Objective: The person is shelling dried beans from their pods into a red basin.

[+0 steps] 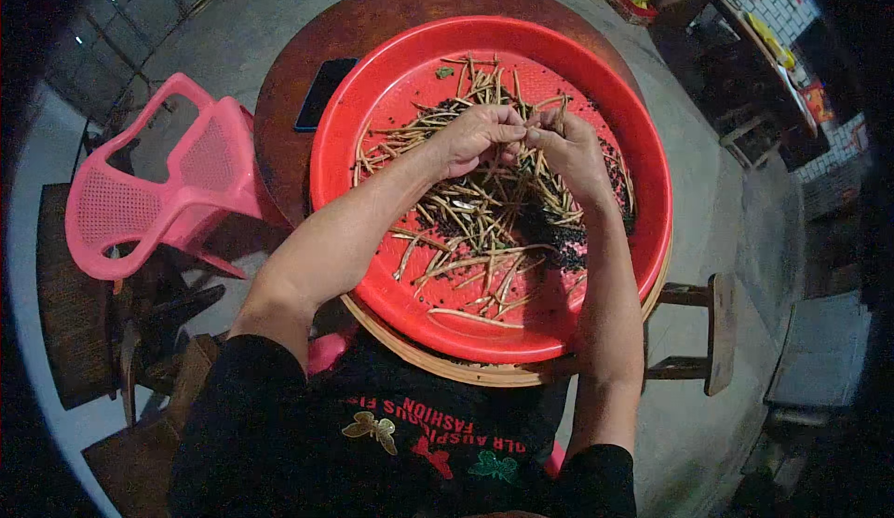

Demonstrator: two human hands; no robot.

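Note:
A wide red plastic basin [489, 345] lies before me, holding dry tan bean pods [482, 260] and loose black beans [569, 256]. Over its middle, my left hand [482, 137] and my right hand [569, 144] meet, thumbs and fingertips pinched close together. A dry pod [561, 108] sticks up from among the fingers of my right hand. Whatever the left fingertips pinch is small and mostly hidden, seemingly part of a pod. Beneath both hands the pods and beans are heaped thickest, partly in shadow. A small green leaf [444, 71] rests near the basin's far side.
The basin stands on a round brown wooden table [293, 43], with a woven tray rim [447, 371] under its near edge. A dark smartphone [325, 93] lies left of it. A pink plastic chair [167, 176] is at the left, a wooden stool [719, 333] at the right.

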